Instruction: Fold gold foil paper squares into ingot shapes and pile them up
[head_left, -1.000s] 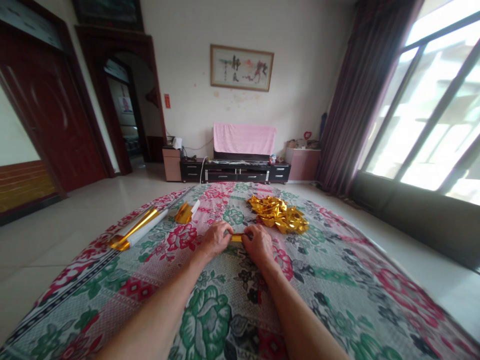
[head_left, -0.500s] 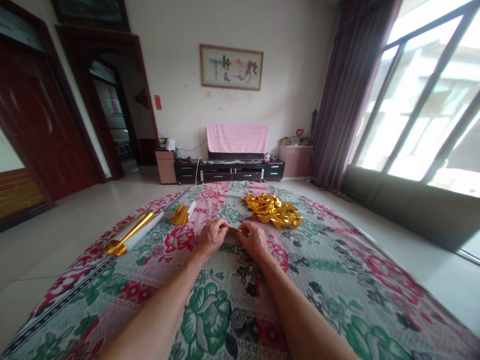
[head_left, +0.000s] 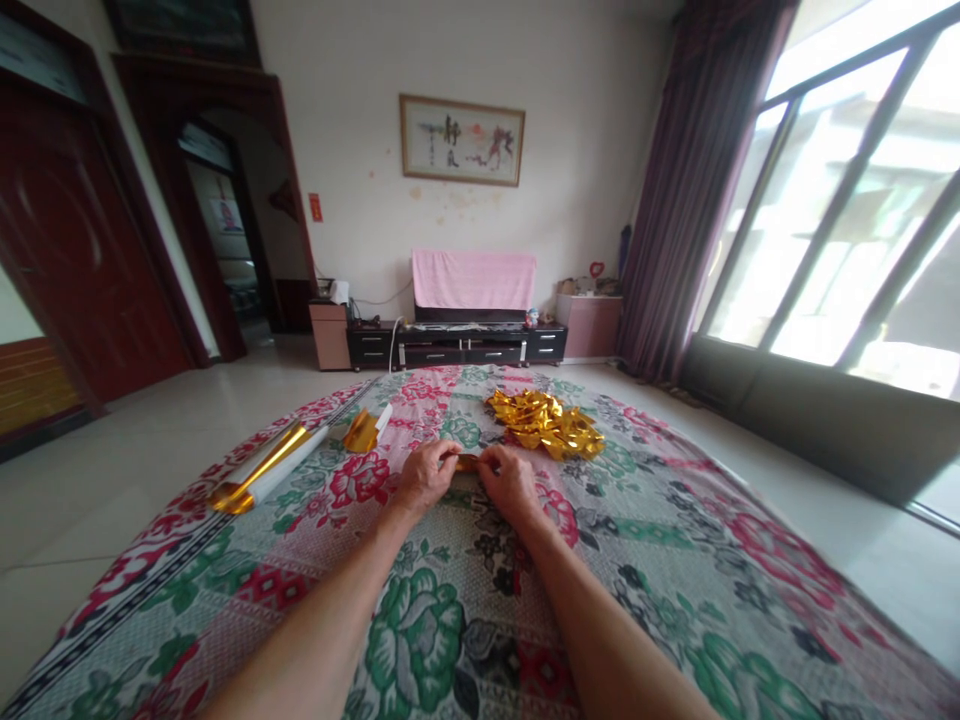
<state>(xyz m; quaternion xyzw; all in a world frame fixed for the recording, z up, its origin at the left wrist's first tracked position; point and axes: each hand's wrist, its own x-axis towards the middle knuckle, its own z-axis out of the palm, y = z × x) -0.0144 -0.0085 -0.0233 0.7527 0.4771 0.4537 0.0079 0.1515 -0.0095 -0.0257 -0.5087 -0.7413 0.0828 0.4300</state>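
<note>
A small folded piece of gold foil paper (head_left: 467, 463) is pinched at both ends over the middle of the table. My left hand (head_left: 429, 473) grips its left end with thumb and fingertips, and my right hand (head_left: 510, 477) grips its right end the same way. Fingers cover much of the piece, so its full shape is hidden. Just beyond my right hand lies a heap of folded gold foil pieces (head_left: 546, 424). To the left of my left hand is a short stack of gold foil sheets (head_left: 362, 432) with a white edge.
A larger roll of gold and white foil paper (head_left: 270, 468) lies near the left edge of the round table, on a flowered tablecloth (head_left: 416, 640). Past the far edge stands a low black cabinet (head_left: 450, 350) with a pink cloth (head_left: 474, 279) above it.
The foil piece between my fingers now looks more curved and shows more of its gold side. Both hands keep nearly the same place. The heap, stack and roll have not moved.
</note>
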